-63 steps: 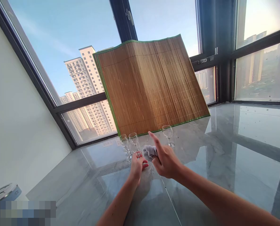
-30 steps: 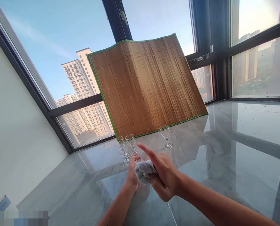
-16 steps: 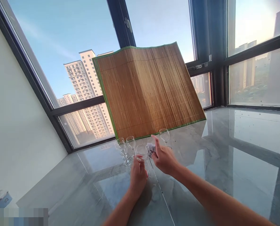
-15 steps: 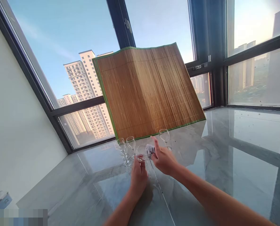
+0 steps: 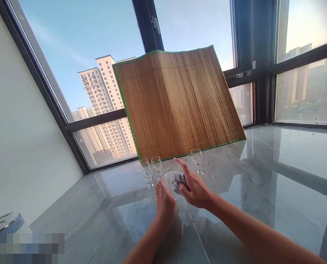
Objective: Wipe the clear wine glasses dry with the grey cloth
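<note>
My left hand [image 5: 165, 201] is closed around a clear stemmed glass [image 5: 167, 176], which is tilted and partly hidden by the fingers and the cloth. My right hand [image 5: 196, 189] grips a bunched grey cloth [image 5: 177, 182] against the side of that glass, its index finger stretched forward. Just beyond my left hand, more stemmed glasses stand upright, among them a left glass [image 5: 145, 167] and one beside it [image 5: 156, 164]. Apart from these, a single stemmed glass [image 5: 196, 157] stands behind my right hand.
A brown bamboo mat [image 5: 180, 106] with green edging leans against the dark window frame [image 5: 97, 120] behind the glasses. The grey surface [image 5: 102, 220] is glossy and reflective. At the lower left sits a lidded container [image 5: 6, 222], partly covered by a blurred patch.
The cloth has come round to the near side of the held glass and covers more of it. My left hand has turned slightly. The whole view has shifted a little.
</note>
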